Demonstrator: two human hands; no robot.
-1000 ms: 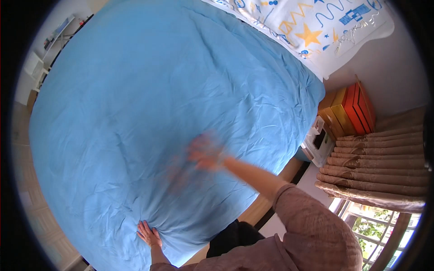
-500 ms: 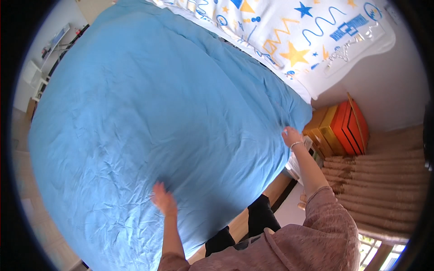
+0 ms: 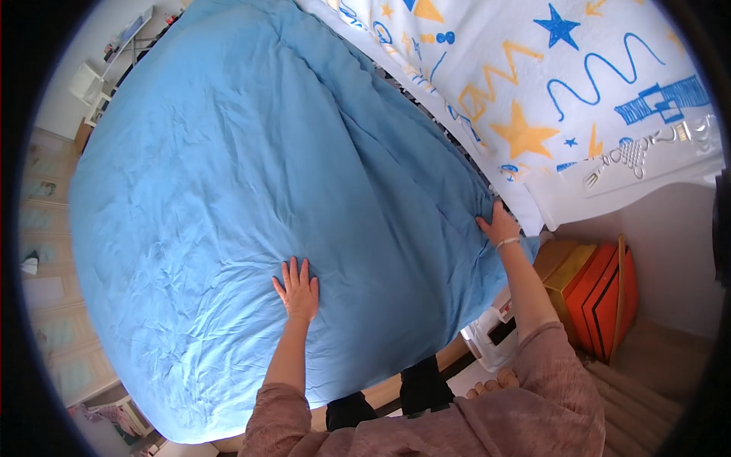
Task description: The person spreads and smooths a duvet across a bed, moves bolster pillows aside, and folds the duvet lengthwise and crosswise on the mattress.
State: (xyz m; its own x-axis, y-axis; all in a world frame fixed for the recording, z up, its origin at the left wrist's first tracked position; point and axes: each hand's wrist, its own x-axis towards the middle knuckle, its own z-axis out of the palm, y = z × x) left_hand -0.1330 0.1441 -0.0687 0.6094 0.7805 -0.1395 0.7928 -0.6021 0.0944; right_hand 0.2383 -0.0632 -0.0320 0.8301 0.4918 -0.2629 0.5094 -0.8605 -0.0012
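A wide blue duvet (image 3: 228, 190) covers most of the bed, wrinkled on its left side and drawn into long folds toward the headboard. My left hand (image 3: 298, 292) lies flat on its near middle part, fingers spread, holding nothing. Near the headboard end, my right hand (image 3: 500, 225) closes on the duvet's upper edge; the fabric bunches at the thumb, and the fingertips are partly hidden.
A white headboard (image 3: 662, 164) carries a cover (image 3: 586, 68) with blue and yellow stars and squiggles. Orange and yellow boxes (image 3: 598, 293) stand beside the bed at right, near a white container (image 3: 487, 339). Brown curtain folds (image 3: 640, 407) hang at lower right. Pale cabinets (image 3: 57, 282) line the left.
My left hand has come down flat on the duvet, a little farther forward and right. My right hand has moved along the edge toward the headboard, and the view has shifted.
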